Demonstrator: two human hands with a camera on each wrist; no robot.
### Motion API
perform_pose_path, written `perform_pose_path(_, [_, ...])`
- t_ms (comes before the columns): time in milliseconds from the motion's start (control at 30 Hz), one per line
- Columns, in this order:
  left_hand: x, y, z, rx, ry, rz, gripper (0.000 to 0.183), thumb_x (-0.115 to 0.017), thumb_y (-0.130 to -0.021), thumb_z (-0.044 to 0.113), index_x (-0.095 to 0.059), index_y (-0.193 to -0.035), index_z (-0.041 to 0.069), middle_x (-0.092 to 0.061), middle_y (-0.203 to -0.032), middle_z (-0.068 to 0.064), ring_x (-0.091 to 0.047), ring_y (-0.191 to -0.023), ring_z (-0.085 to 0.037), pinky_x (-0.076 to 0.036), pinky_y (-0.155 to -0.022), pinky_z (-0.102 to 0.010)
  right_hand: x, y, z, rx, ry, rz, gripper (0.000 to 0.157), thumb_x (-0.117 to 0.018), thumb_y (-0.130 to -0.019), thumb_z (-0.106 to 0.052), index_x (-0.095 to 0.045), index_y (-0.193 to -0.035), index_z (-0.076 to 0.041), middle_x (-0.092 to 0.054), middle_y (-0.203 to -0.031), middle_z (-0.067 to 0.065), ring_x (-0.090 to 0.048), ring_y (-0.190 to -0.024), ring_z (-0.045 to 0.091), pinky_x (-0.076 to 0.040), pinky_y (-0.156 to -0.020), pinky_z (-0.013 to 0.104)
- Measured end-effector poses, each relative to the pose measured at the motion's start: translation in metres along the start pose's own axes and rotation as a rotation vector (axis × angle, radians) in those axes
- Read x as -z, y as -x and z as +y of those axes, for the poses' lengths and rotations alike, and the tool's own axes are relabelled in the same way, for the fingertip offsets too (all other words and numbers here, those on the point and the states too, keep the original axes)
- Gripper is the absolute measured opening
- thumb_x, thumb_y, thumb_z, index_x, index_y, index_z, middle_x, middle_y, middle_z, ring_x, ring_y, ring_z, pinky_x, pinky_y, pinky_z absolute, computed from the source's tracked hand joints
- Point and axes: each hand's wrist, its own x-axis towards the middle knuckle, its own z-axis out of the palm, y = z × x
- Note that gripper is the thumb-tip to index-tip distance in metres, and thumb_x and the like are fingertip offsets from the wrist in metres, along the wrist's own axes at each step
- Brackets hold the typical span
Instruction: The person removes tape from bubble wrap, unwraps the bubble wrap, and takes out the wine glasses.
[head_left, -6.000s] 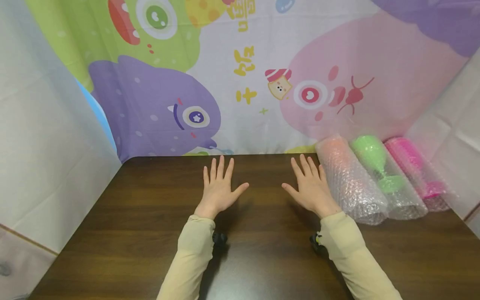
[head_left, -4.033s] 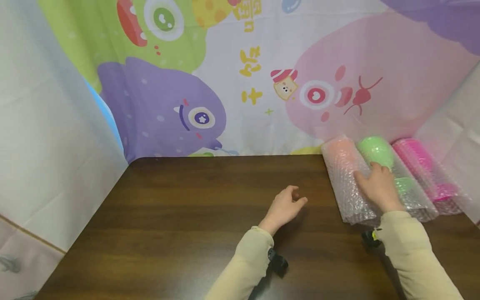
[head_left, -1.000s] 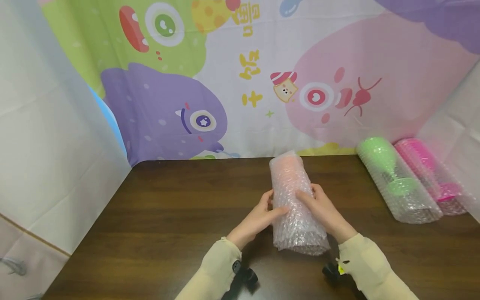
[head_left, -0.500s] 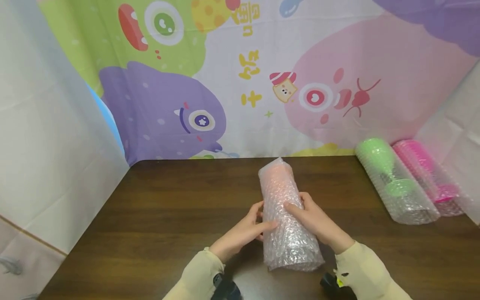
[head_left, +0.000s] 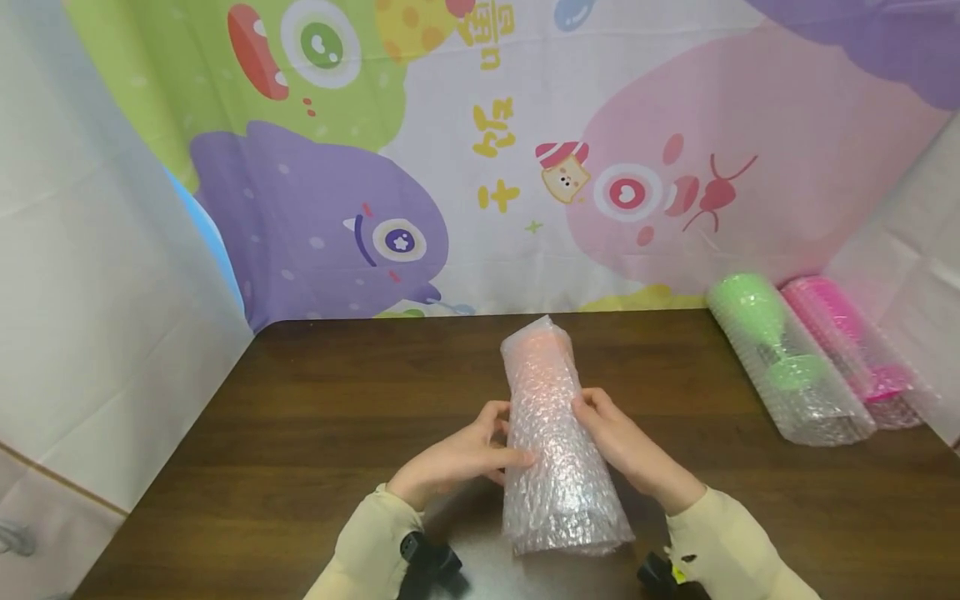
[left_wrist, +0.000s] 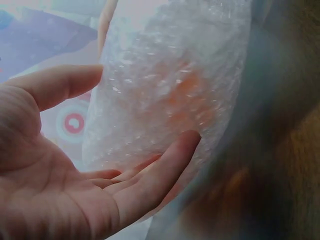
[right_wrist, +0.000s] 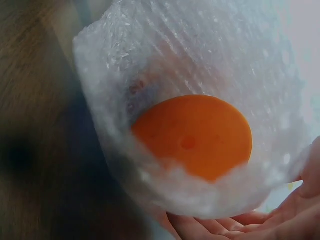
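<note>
The backdrop (head_left: 517,275) carries a column of three yellow characters (head_left: 492,127), apparently Chinese and turned on their sides. The lowest looks like 干; the middle one resembles 饭, though not with certainty; the top one, at the head view's upper edge, cannot be made out. A small green plus sign (head_left: 533,227) is printed below them. Faint reddish marks (right_wrist: 136,87) on or behind the wrap (right_wrist: 220,60) are too blurred to read.

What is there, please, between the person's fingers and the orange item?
Only the bubble wrap stands in the way: the left hand and right hand hold it from outside, around the orange item. In the right wrist view, the orange item shows at the wrap's opening. The green package and pink package lie aside.
</note>
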Motion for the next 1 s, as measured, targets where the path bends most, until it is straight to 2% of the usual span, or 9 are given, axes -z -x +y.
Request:
perform_pose_path(167, [0.003, 0.003, 0.001, 0.009, -0.02, -0.012, 0.072, -0.066, -0.082, 0.017, -0.019, -0.134, 0.004, -0.041, -0.116, -0.015, -0.058, -0.092, -0.022, -0.053, -0.074, -0.038, -0.004, -0.001, 0.002, 0.022, 0.01, 0.011, 0.037, -0.036, -0.098, -0.022, -0.034, -0.125, 0.002, -0.046, -0.123, 0.025, -0.049, -0.11, 0.033, -0.042, -0.089, 0.045])
perform_pose_path(333, [0.011, 0.006, -0.002, 0.041, -0.058, -0.018, 0.069, -0.071, -0.078, 0.016, -0.026, -0.129, 0.004, -0.044, -0.115, -0.015, -0.059, -0.09, -0.022, -0.053, -0.073, -0.038, -0.009, 0.0, 0.006, 0.027, 0.028, -0.012, 0.042, -0.042, -0.096, -0.026, -0.033, -0.126, 0.001, -0.046, -0.124, 0.025, -0.049, -0.112, 0.035, -0.043, -0.089, 0.046])
perform_pose_path(500, [0.018, 0.006, -0.006, 0.067, -0.085, -0.026, 0.069, -0.074, -0.075, 0.014, -0.029, -0.127, 0.003, -0.046, -0.111, -0.015, -0.06, -0.085, -0.022, -0.054, -0.069, -0.039, -0.01, -0.001, 0.011, -0.031, -0.001, -0.044, 0.057, -0.048, -0.092, -0.032, -0.024, -0.131, 0.001, -0.044, -0.124, 0.026, -0.05, -0.11, 0.034, -0.046, -0.085, 0.046])
perform_pose_path(733, [0.019, 0.005, -0.009, 0.089, -0.07, -0.044, 0.07, -0.074, -0.075, 0.012, -0.029, -0.128, 0.004, -0.046, -0.111, -0.016, -0.061, -0.083, -0.024, -0.054, -0.068, -0.04, -0.005, -0.009, 0.022, -0.113, -0.064, -0.1, 0.075, -0.054, -0.086, -0.038, -0.012, -0.136, -0.001, -0.039, -0.123, 0.026, -0.052, -0.102, 0.03, -0.049, -0.077, 0.041])
perform_pose_path(867, [0.02, 0.004, -0.011, 0.096, -0.064, -0.052, 0.069, -0.073, -0.075, 0.011, -0.029, -0.127, 0.003, -0.047, -0.11, -0.016, -0.062, -0.082, -0.025, -0.054, -0.067, -0.04, -0.005, -0.011, 0.026, -0.129, -0.08, -0.131, 0.078, -0.055, -0.086, -0.039, -0.011, -0.137, 0.002, -0.037, -0.125, 0.027, -0.051, -0.105, 0.032, -0.048, -0.078, 0.042])
perform_pose_path(1000, [0.024, 0.003, -0.014, 0.101, -0.049, -0.077, 0.068, -0.073, -0.076, 0.01, -0.029, -0.127, 0.004, -0.047, -0.111, -0.017, -0.063, -0.082, -0.026, -0.054, -0.068, -0.041, -0.01, -0.013, 0.028, -0.141, -0.074, -0.109, 0.077, -0.057, -0.084, -0.039, -0.016, -0.135, 0.003, -0.038, -0.126, 0.026, -0.051, -0.104, 0.031, -0.049, -0.077, 0.042])
